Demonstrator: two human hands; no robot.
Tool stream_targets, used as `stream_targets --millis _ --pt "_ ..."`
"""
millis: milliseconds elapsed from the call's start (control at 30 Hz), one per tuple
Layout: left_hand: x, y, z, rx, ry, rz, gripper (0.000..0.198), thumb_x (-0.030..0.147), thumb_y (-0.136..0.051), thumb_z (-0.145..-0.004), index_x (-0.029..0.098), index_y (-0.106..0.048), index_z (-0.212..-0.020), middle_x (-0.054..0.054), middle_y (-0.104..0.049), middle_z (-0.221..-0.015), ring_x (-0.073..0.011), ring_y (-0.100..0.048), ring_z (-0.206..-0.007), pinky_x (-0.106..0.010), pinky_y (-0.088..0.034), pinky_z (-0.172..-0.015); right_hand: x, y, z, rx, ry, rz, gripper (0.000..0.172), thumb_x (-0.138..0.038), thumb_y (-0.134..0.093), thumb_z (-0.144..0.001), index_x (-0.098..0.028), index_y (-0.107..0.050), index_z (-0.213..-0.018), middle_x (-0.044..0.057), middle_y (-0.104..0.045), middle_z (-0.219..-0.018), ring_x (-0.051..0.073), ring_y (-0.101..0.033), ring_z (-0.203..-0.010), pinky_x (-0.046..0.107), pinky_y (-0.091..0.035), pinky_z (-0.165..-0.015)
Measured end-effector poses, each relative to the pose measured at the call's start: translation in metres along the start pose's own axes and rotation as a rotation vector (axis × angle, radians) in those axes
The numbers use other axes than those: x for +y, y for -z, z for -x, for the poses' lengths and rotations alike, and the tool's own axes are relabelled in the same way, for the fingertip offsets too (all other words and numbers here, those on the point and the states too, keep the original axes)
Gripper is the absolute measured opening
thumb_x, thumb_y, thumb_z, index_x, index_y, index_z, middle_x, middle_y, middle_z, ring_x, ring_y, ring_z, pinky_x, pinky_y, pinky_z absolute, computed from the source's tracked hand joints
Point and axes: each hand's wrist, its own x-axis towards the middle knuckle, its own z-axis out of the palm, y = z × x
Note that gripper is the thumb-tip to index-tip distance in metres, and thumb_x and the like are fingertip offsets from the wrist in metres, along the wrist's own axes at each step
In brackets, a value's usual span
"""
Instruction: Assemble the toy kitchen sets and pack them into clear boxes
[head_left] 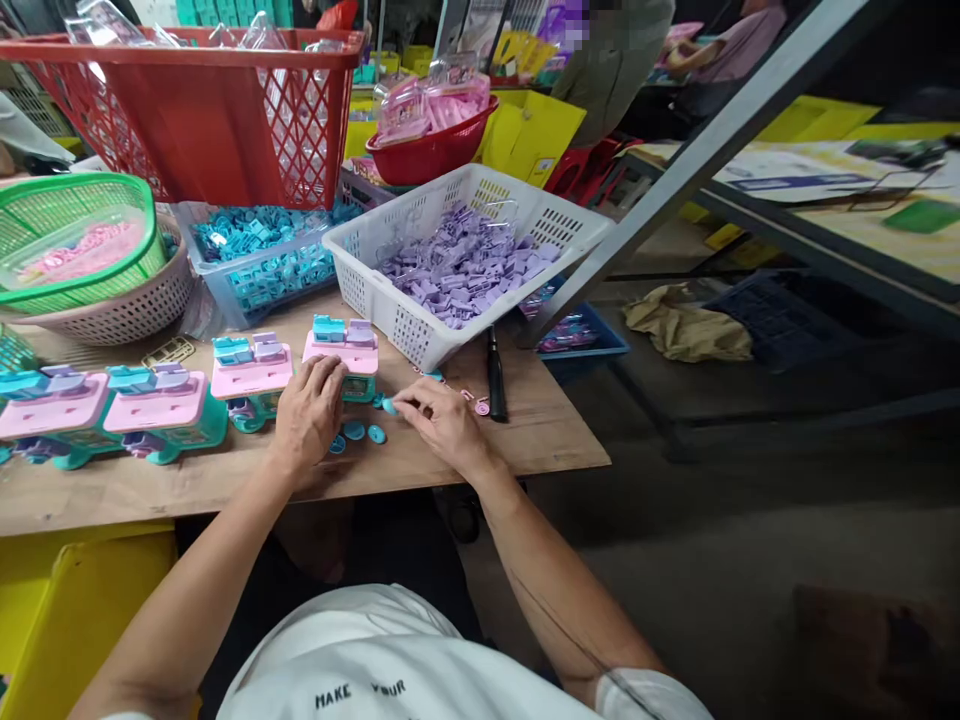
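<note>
My left hand is closed on the left side of a pink and teal toy cart, with blue and purple parts on its top. Between the thumb and fingers of my right hand is a small teal wheel, close to the cart's lower right corner. Several loose teal discs lie on the wood just in front of the cart. To the left stand more such carts in a row, the nearest toy cart beside my left hand. My left fingertips are partly hidden against the cart.
Behind the carts are a white basket of purple parts, a clear bin of blue parts, a tall red basket and a green basket. A black-handled tool lies right of my hand. A slanted metal post rises at the table's right edge.
</note>
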Motion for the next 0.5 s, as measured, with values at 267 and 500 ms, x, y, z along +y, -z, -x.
stream_targets --millis 267,500 --pt "0.018 -0.001 -0.002 0.036 0.096 -0.116 0.029 0.017 -0.049 -0.097 0.017 -0.067 -0.119 -0.014 -0.072 -0.117 -0.027 -0.063 -0.103 -0.041 -0.045 -0.085 -0.027 -0.009 -0.075 -0.07 0.088 0.269 0.015 -0.016 -0.059 -0.096 -0.018 -0.073 -0.092 0.009 -0.072 -0.095 0.021 -0.065 -0.093 0.031 -0.049 -0.087" --pt "0.018 -0.004 -0.002 0.125 0.055 -0.18 0.026 0.014 -0.051 -0.095 0.018 -0.069 -0.114 -0.009 -0.075 -0.108 -0.0237 -0.063 -0.091 -0.037 -0.041 -0.079 -0.054 -0.003 -0.087 -0.279 0.049 0.593 0.023 -0.01 -0.052 -0.096 -0.015 -0.073 -0.088 0.012 -0.071 -0.093 0.023 -0.064 -0.09 0.03 -0.045 -0.074"
